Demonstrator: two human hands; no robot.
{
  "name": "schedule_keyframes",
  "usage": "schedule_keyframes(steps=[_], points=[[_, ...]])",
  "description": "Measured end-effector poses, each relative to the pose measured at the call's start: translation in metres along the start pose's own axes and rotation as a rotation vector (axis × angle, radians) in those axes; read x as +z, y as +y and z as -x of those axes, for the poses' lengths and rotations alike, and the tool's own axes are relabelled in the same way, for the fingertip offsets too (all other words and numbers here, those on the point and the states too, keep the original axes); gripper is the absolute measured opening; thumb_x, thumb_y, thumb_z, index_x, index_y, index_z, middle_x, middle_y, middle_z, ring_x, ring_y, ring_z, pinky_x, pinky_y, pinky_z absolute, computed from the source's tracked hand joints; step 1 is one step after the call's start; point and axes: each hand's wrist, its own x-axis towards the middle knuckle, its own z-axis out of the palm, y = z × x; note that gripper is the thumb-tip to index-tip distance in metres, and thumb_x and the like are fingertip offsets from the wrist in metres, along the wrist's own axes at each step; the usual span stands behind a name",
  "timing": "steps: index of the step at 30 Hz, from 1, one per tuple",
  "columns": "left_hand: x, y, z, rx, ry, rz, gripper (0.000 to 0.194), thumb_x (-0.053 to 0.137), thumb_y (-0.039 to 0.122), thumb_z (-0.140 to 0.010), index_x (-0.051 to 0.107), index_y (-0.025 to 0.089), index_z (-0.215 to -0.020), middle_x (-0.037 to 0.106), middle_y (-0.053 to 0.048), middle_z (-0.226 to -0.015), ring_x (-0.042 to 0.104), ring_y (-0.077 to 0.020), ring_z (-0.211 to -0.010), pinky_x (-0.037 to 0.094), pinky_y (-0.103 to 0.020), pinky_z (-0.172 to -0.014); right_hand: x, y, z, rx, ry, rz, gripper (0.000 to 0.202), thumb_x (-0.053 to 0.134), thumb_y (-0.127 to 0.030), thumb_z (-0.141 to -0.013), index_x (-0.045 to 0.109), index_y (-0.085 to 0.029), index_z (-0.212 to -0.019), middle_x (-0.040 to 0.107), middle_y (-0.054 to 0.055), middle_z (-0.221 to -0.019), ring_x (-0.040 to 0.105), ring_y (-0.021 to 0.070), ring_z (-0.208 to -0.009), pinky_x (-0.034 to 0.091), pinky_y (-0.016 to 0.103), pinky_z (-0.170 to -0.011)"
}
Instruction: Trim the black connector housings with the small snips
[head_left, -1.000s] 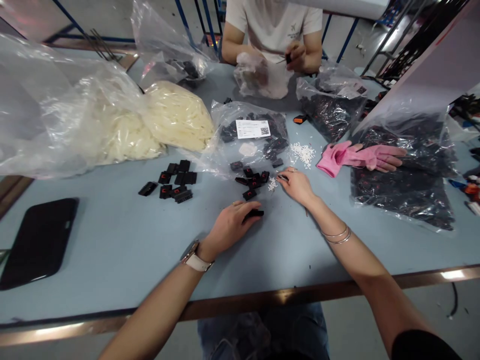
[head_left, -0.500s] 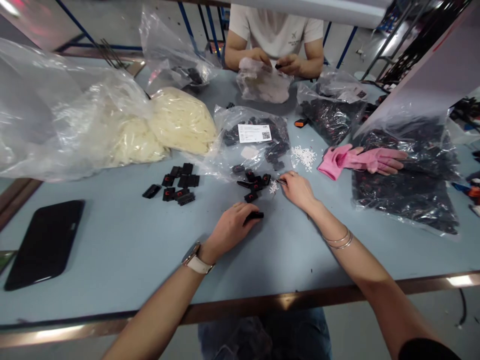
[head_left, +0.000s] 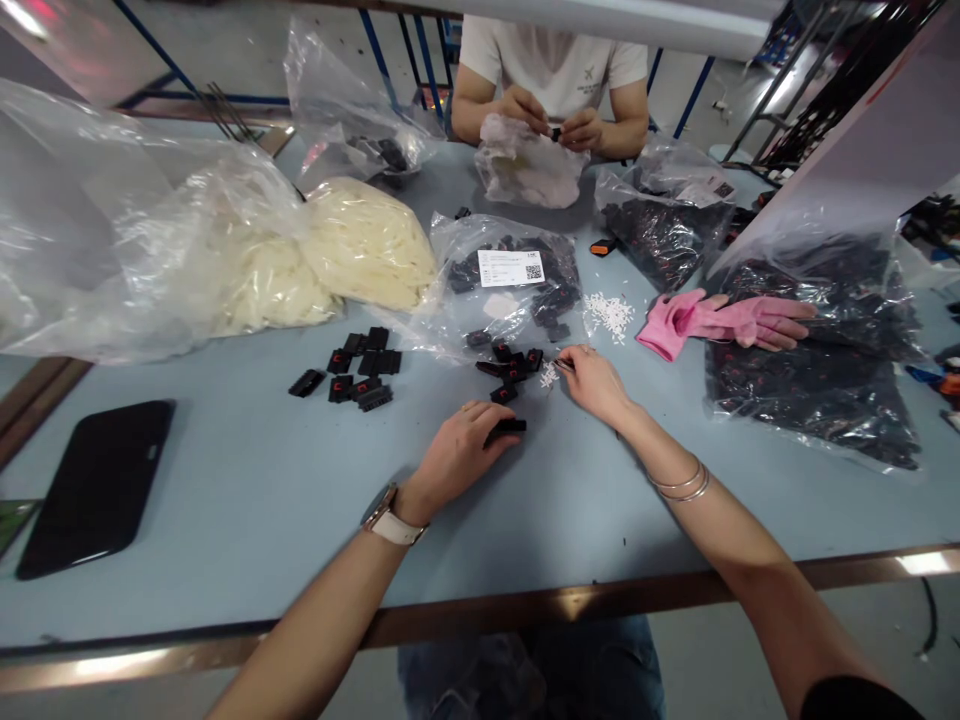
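My left hand (head_left: 463,447) is closed around a black plastic connector housing (head_left: 511,426), just above the table. In my right hand (head_left: 592,383) is a pair of tweezers (head_left: 564,365), partly hidden by the fingers. The tips point at a small heap of tiny white pins (head_left: 548,376); whether they grip one is too small to tell. Beside that heap lies a cluster of black connector housings (head_left: 513,370), some with red inserts. Another group of black housings (head_left: 365,367) rests further left. A larger pile of white pins (head_left: 609,316) lies beyond my right hand.
A labelled clear bag (head_left: 510,280) of black parts lies ahead. Bags of cream parts (head_left: 367,240) fill the left. Pink gloves (head_left: 724,320) rest on bags of dark parts (head_left: 810,400) at right. A black tablet (head_left: 96,490) lies left. A co-worker (head_left: 551,90) sits opposite.
My hands hold nearly the same positions, the connector still in the left and the tweezers by the white pins. Across the table, the co-worker's hands have come closer together around a small black part.
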Motion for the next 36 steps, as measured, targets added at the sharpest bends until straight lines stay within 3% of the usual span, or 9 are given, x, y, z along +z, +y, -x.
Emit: schedule_keyframes(steps=[4,7,12,16,20,27,31,36], points=[[-0.002,-0.002,0.001,-0.001,0.003,0.027,0.025,0.062,0.031,-0.083,0.057,0.017,-0.103,0.065,-0.007,-0.094,0.06,-0.0203,-0.087,0.051,-0.036,-0.078,-0.001,-0.014,0.007,-0.117,-0.058,-0.325,0.019,0.05,-0.029,-0.085,0.063,-0.015,-0.085,0.059,0.001,-0.069,0.049,0.011,-0.062,0.036,0.022,-0.062],[-0.004,-0.001,0.0,-0.028,0.016,0.022,0.026,0.062,0.032,-0.083,0.058,0.017,-0.104,0.066,-0.007,-0.091,0.06,-0.0202,-0.084,0.051,-0.035,-0.074,0.001,-0.024,0.013,-0.132,-0.133,-0.476,0.015,0.054,-0.027,-0.078,0.062,-0.014,-0.074,0.051,-0.004,-0.058,0.04,0.0069,-0.052,0.031,0.02,-0.055],[-0.008,0.004,-0.002,-0.042,0.113,0.03,0.019,0.057,0.032,-0.086,0.061,0.018,-0.098,0.066,-0.006,-0.086,0.06,-0.0186,-0.08,0.051,-0.033,-0.072,0.004,-0.034,0.021,-0.148,-0.203,-0.584,0.01,0.056,-0.021,-0.07,0.06,-0.014,-0.065,0.046,-0.006,-0.053,0.036,0.005,-0.05,0.029,0.019,-0.053],[-0.012,0.007,-0.004,0.011,0.22,0.117,0.012,0.053,0.022,-0.088,0.064,0.019,-0.094,0.067,-0.005,-0.085,0.061,-0.0151,-0.078,0.05,-0.029,-0.071,0.007,-0.04,0.025,-0.144,-0.283,-0.688,0.014,0.055,-0.022,-0.071,0.065,-0.013,-0.072,0.046,-0.006,-0.052,0.035,0.0052,-0.049,0.028,0.019,-0.05],[-0.013,0.008,-0.003,0.076,0.275,0.121,0.01,0.055,0.017,-0.087,0.064,0.019,-0.09,0.067,-0.004,-0.083,0.06,-0.0136,-0.075,0.05,-0.028,-0.07,0.009,-0.042,0.026,-0.138,-0.341,-0.8,0.017,0.054,-0.024,-0.074,0.067,-0.013,-0.078,0.055,-0.003,-0.062,0.043,0.0073,-0.056,0.033,0.02,-0.056],[-0.015,0.011,-0.005,0.072,0.228,0.084,0.01,0.051,0.016,-0.088,0.06,0.017,-0.084,0.066,-0.004,-0.081,0.06,-0.0137,-0.075,0.05,-0.028,-0.071,0.011,-0.04,0.023,-0.096,-0.362,-0.876,0.018,0.056,-0.023,-0.071,0.068,-0.012,-0.08,0.059,-0.001,-0.067,0.048,0.0085,-0.06,0.037,0.021,-0.059],[-0.016,0.009,-0.005,0.037,0.132,0.047,0.013,0.047,0.017,-0.089,0.059,0.017,-0.084,0.066,-0.006,-0.085,0.06,-0.0151,-0.079,0.051,-0.029,-0.074,0.015,-0.034,0.019,-0.035,-0.272,-0.79,0.023,0.058,-0.021,-0.066,0.066,-0.011,-0.086,0.057,-0.002,-0.068,0.045,0.0069,-0.057,0.036,0.02,-0.056],[-0.016,0.01,-0.003,0.041,0.039,-0.025,0.016,0.043,0.019,-0.09,0.059,0.018,-0.085,0.066,-0.005,-0.087,0.061,-0.0161,-0.079,0.05,-0.03,-0.072,0.016,-0.028,0.016,-0.057,-0.268,-0.74,0.027,0.057,-0.019,-0.066,0.065,-0.012,-0.091,0.056,-0.003,-0.068,0.042,0.0052,-0.054,0.034,0.019,-0.054]])
